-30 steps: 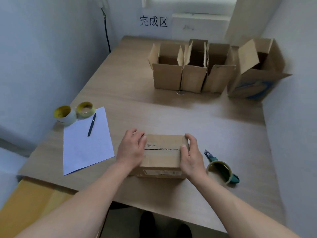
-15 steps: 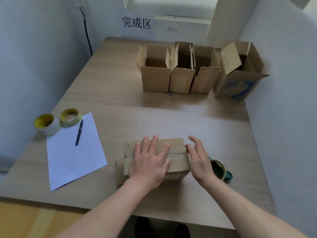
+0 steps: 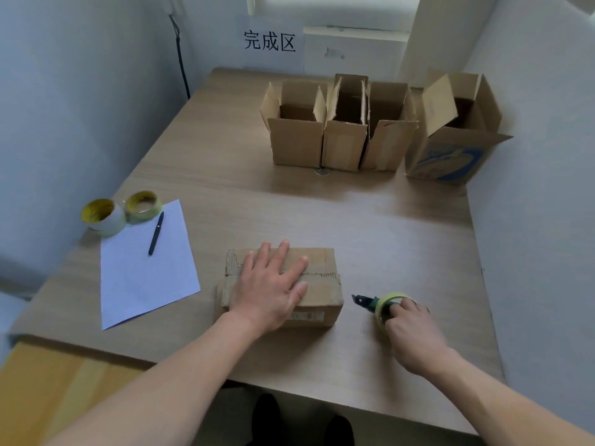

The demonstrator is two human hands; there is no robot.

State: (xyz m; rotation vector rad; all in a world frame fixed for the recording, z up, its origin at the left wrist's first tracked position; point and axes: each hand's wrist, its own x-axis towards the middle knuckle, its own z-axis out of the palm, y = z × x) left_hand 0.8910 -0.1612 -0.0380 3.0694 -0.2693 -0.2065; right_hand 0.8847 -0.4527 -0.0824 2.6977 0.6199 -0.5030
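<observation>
Both bare forearms reach forward.
Left hand (image 3: 270,288) lies flat, palm down, fingers straight and spread; right hand (image 3: 409,329) has its fingers curled in a grip.

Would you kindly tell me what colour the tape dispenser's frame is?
The tape dispenser is dark green, clearest in the head view.
</observation>
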